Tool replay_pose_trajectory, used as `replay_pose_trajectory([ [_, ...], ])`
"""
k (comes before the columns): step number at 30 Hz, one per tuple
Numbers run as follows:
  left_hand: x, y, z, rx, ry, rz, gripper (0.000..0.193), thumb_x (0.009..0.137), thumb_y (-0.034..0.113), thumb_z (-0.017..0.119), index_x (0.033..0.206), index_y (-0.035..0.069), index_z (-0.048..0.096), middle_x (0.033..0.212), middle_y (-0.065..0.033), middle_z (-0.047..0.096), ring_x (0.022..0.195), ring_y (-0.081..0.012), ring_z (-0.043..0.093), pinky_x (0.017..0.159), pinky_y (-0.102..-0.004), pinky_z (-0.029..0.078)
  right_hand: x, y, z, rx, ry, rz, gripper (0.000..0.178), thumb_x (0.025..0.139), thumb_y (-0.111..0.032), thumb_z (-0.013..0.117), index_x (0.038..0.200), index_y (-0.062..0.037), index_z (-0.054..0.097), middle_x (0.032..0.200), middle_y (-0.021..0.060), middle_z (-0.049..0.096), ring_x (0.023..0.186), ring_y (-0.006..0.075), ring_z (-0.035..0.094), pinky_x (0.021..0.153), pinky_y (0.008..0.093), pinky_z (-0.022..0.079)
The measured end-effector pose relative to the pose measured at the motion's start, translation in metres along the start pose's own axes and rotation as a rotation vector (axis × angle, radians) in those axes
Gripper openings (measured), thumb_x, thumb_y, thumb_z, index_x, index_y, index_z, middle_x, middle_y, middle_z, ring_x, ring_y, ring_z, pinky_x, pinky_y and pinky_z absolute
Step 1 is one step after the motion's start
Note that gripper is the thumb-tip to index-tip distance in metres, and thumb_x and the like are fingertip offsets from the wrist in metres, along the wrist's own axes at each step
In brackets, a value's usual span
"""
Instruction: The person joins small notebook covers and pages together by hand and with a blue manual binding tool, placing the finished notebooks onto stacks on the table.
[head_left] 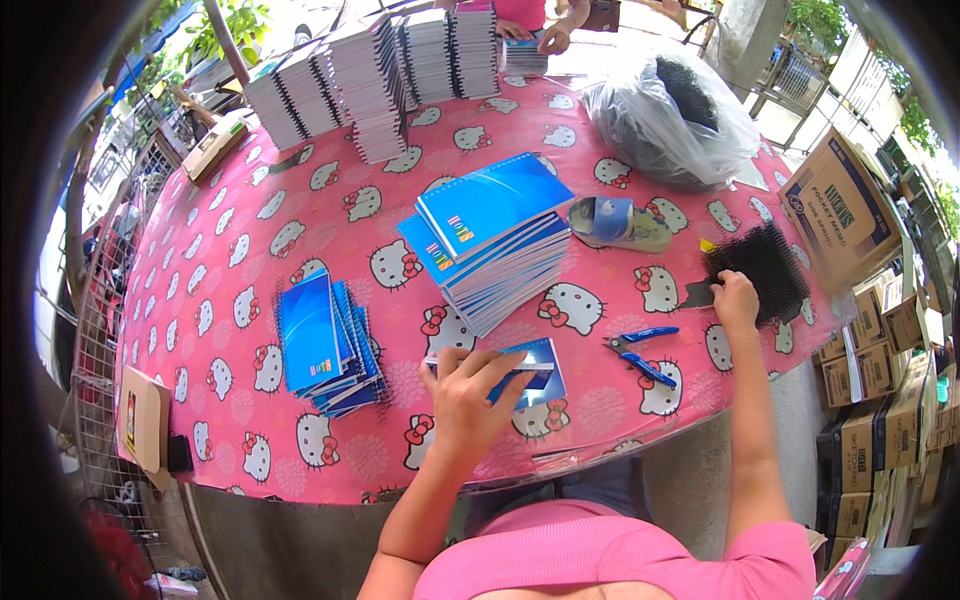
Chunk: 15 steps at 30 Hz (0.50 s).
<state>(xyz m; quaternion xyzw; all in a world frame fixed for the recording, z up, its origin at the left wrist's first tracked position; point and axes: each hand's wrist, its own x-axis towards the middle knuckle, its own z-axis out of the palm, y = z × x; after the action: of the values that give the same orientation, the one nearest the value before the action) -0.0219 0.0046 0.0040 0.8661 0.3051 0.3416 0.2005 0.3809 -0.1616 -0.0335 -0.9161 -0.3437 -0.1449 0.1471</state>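
My left hand [468, 395] holds a blue-covered notebook [532, 372] flat near the table's front edge. My right hand [735, 300] reaches out to the right and rests on a pile of black spiral binding coils [765, 268]. Blue-handled pliers [640, 352] lie on the pink patterned tablecloth [300, 215] between my two hands. A tall stack of blue notebooks [490, 240] stands just beyond my left hand. A smaller fanned pile of blue notebooks [325, 345] lies to the left.
Stacks of spiral-bound white pads [375, 75] line the far edge, where another person's hands [540, 35] work. A clear bag of black coils [670, 115] sits far right, a tape roll [615, 222] beside it. Cardboard boxes [850, 215] stand on the right.
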Motion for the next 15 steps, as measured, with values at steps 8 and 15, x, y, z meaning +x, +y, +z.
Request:
replay_pose_trajectory([
  [8, -0.007, -0.003, 0.001, -0.061, 0.086, -0.043, 0.023, 0.065, 0.023, 0.084, 0.084, 0.014, 0.075, 0.086, 0.0006, 0.070, 0.092, -0.0215, 0.055, 0.087, -0.0406, 0.034, -0.081, -0.160, -0.050, 0.651, -0.054, -0.644, 0.036, 0.072, 0.008, 0.060, 0.105, -0.0024, 0.068, 0.094, 0.0163, 0.062, 0.086, 0.0311, 0.062, 0.075, 0.0398, 0.050],
  [15, -0.003, 0.001, -0.001, -0.086, 0.048, 0.016, 0.024, 0.062, 0.023, 0.086, 0.082, 0.014, 0.075, 0.084, 0.0006, 0.069, 0.090, -0.0212, 0.056, 0.084, -0.0392, 0.036, -0.118, -0.200, -0.068, 0.919, -0.282, -0.413, 0.029, 0.070, 0.005, 0.074, 0.098, -0.0008, 0.071, 0.089, 0.0111, 0.065, 0.077, 0.0203, 0.063, 0.069, 0.0311, 0.050],
])
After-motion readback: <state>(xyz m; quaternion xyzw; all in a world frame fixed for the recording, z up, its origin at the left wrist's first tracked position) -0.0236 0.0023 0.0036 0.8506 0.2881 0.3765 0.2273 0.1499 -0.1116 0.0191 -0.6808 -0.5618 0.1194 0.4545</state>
